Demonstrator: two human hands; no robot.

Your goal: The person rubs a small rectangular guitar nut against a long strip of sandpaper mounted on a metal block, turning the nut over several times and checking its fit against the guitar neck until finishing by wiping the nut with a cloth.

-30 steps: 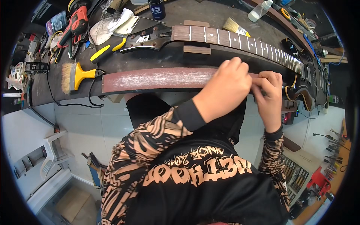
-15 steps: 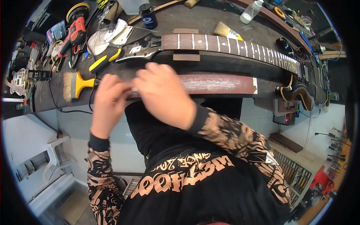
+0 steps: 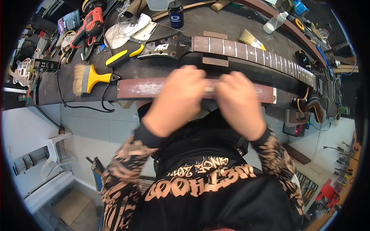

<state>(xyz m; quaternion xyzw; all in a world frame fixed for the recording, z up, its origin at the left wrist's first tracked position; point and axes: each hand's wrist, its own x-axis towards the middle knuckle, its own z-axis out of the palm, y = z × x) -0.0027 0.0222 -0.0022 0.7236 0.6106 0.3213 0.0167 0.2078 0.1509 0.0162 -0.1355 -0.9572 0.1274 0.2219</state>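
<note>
A long reddish-brown abrasive strip [image 3: 140,89], dusted white along its middle, lies along the bench's near edge. My left hand [image 3: 180,98] and my right hand [image 3: 238,101] are side by side over it, both curled with fingers closed and blurred by motion. A small pale sliver [image 3: 209,89] shows between them, low against the strip; its kind cannot be made out, and most of it is hidden by the fingers. Just beyond the strip lies a black electric guitar, its headstock [image 3: 163,47] to the left and its fretboard [image 3: 246,51] running right to the body [image 3: 314,102].
Small wooden blocks [image 3: 215,61] flank the guitar neck. At left are a yellow-handled brush [image 3: 96,78], yellow-handled pliers [image 3: 116,57] and a red power sander [image 3: 93,23]. Farther back stand a dark blue bottle [image 3: 175,16], another brush [image 3: 252,39] and a clear bottle [image 3: 274,23].
Both hands have moved right along the strip, from its left end to past its middle. The headstock and the strip's left end are now uncovered. The whole view has shifted slightly.
</note>
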